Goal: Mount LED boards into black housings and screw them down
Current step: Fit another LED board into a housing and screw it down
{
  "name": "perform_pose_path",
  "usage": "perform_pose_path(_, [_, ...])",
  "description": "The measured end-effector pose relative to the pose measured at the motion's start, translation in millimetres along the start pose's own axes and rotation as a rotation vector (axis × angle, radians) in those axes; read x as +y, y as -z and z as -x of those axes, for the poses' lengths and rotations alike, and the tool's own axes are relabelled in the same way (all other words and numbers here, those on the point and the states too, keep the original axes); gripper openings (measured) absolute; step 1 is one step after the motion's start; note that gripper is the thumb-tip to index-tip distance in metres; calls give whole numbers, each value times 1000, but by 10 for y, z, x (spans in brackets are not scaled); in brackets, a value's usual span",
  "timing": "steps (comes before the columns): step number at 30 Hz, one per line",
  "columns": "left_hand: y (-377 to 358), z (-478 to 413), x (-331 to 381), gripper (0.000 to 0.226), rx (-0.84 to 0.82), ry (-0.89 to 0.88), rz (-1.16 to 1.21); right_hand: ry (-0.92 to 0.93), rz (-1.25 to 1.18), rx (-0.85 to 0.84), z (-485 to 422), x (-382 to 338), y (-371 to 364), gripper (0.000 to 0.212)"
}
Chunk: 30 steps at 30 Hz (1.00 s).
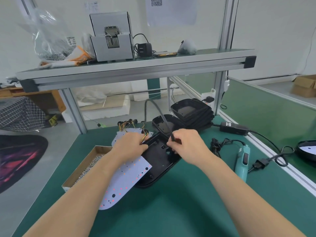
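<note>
Hands (131, 145) (185, 144) on black housing (159, 162) and cable (161, 114)

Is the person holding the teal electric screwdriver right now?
No, the teal electric screwdriver lies on the green table, clear of the left hand and the right hand, which pinches a black cable.

Your left hand (130, 145) and right hand (185, 144) are bare to the fingertips. Behind each hand the wrist is bare as well, and your left forearm (82, 185) and right forearm (239, 189) run uncovered all the way back to the bottom edge of the view. Both forearms look smooth and slim, widening away from the hands. The view is soft, so finer marks cannot be made out.
</note>
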<state>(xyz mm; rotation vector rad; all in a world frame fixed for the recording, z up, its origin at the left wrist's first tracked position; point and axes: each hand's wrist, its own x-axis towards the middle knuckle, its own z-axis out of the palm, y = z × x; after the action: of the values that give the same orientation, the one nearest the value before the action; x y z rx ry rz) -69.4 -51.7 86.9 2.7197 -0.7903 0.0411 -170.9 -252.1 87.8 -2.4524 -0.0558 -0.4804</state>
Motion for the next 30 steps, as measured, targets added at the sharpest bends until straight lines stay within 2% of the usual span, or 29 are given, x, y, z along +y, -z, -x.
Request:
perform_pose_path(3, [72, 5, 76, 9, 60, 8, 1, 73, 185, -37, 18, -2, -57, 24])
perform_pose_path(4, [93, 9, 87, 10, 74, 26, 9, 93, 182, -14, 24, -23, -53, 22])
perform_pose_path(5, [111, 18, 86, 9, 81, 41, 19, 87, 102, 9, 32, -46, -32, 23])
perform_pose_path(6, [122, 34, 78, 11, 85, 47, 33, 49, -43, 12, 40, -57, 2, 35])
perform_pose_path(7, [128, 56, 63, 14, 90, 45, 39, -12, -248, 3, 50, -53, 56, 49])
perform_pose_path(9, [130, 115, 25, 24, 112, 36, 66, -145, -591, -13, 56, 6, 167, 63])
perform_pose_path(12, [110, 158, -7, 22, 163, 40, 118, -231, -643, 15, 31, 101, 220, 68])
perform_pose_path(14, [104, 156, -8, 10, 189, 35, 101, -245, -687, -68, 28, 123, 155, 77])
perform_pose_path(16, [111, 157, 7, 19, 221, 24, 125, -284, -875, -199, 45, 174, 66, 83])
perform_pose_path(18, [128, 168, 28, 35, 233, -8, 213, -321, -1067, -327, 70, 193, -6, 77])
perform_pose_path(21, [170, 161, 47, 45, 251, -46, 263, -320, -1147, -389, 58, 159, -53, 45])
perform_pose_path(22, [194, 158, 42, 41, 253, -53, 294, -319, -1083, -362, 51, 172, -75, 31])
perform_pose_path(23, [213, 153, 24, 33, 256, -60, 347, -307, -895, -319, 44, 200, -87, 17])
perform_pose_path(24, [232, 156, -1, 24, 258, -56, 402, -276, -599, -287, 37, 260, -99, 13])
perform_pose_path(26, [285, 176, -59, 19, 268, -34, 484, -212, 123, -204, 45, 456, -85, 29])
perform_pose_path(27, [306, 189, -92, 18, 275, -23, 509, -244, 365, -151, 67, 543, -38, 27])
perform_pose_path(29, [359, 225, -131, 10, 288, -8, 551, -389, 597, -115, 116, 699, 95, 19])
perform_pose_path(30, [377, 249, -134, 12, 289, 6, 581, -462, 655, -146, 125, 748, 159, 27])
